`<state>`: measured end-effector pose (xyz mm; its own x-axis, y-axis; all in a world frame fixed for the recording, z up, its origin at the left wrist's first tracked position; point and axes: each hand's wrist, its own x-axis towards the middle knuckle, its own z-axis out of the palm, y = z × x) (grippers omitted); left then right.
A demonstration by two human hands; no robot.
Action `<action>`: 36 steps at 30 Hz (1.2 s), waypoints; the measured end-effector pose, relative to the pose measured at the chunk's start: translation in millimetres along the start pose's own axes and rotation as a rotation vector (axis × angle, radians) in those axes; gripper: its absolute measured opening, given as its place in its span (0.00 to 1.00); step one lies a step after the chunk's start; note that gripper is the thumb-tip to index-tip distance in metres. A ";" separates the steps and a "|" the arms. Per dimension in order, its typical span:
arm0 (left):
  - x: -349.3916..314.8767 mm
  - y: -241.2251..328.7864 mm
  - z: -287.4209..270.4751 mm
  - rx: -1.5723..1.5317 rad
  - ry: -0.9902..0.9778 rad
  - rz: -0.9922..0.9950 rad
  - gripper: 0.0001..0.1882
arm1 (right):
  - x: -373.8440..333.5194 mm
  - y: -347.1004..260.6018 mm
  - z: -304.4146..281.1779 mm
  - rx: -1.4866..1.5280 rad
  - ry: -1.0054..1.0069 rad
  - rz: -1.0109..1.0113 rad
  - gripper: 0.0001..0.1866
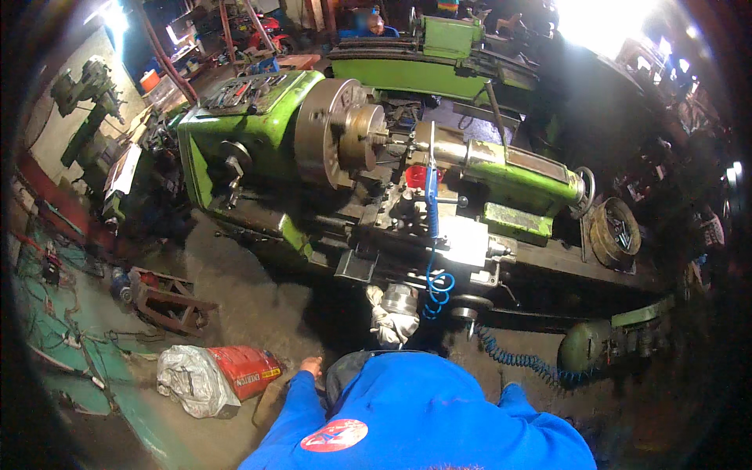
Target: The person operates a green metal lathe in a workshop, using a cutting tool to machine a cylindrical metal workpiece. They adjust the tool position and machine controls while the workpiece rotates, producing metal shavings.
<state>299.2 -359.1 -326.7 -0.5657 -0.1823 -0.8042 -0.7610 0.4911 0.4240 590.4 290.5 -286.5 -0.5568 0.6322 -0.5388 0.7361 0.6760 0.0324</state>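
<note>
Left of the left hand (312, 366), its grip unclear: one red-and-white sack (223, 377), contents hidden. Far right of and beyond that hand: one round tub (601, 236), holding metal pieces (623, 236). Right hand: out of view.

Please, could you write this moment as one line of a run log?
left hand: grip unclear | right hand: not in view | nearby: red sack, left of left hand | ahead: green lathe headstock, blue coiled hose
</note>
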 end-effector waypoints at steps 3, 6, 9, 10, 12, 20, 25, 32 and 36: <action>-15.9 -11.0 14.9 0.007 0.016 -0.033 0.20 | 4.8 8.5 16.4 -0.030 -0.083 -0.099 0.20; -22.0 -35.5 25.6 0.226 -0.005 0.009 0.19 | 24.1 -3.4 16.5 -0.028 -0.071 -0.231 0.21; -26.6 -53.6 20.4 0.754 0.000 0.392 0.19 | 47.1 -18.6 12.6 0.013 -0.017 -0.364 0.22; -30.4 -57.9 11.2 0.916 0.042 0.654 0.20 | 57.8 -24.8 13.3 0.071 -0.011 -0.395 0.23; -45.9 -56.1 14.4 0.772 0.074 0.617 0.20 | 82.9 -24.2 15.4 0.281 -0.069 -0.426 0.23; -103.7 10.3 52.9 -0.008 0.111 -0.063 0.21 | 161.1 -11.8 -11.1 0.321 -0.283 -0.269 0.18; -66.8 -64.8 33.1 0.806 -0.046 0.257 0.23 | 147.6 -11.1 -5.0 0.265 -0.337 -0.317 0.20; -14.2 -53.5 36.5 0.789 -0.069 0.362 0.28 | 92.1 -6.4 -0.1 -0.138 -0.133 -0.549 0.20; 8.5 14.0 15.6 0.832 -0.114 0.509 0.29 | 35.3 -69.5 -44.3 0.541 -0.392 0.062 0.17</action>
<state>288.7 -340.5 -334.1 -0.6969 0.2787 -0.6608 0.0566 0.9399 0.3367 502.6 282.6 -270.4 -0.4016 0.4100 -0.8189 0.9082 0.2931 -0.2987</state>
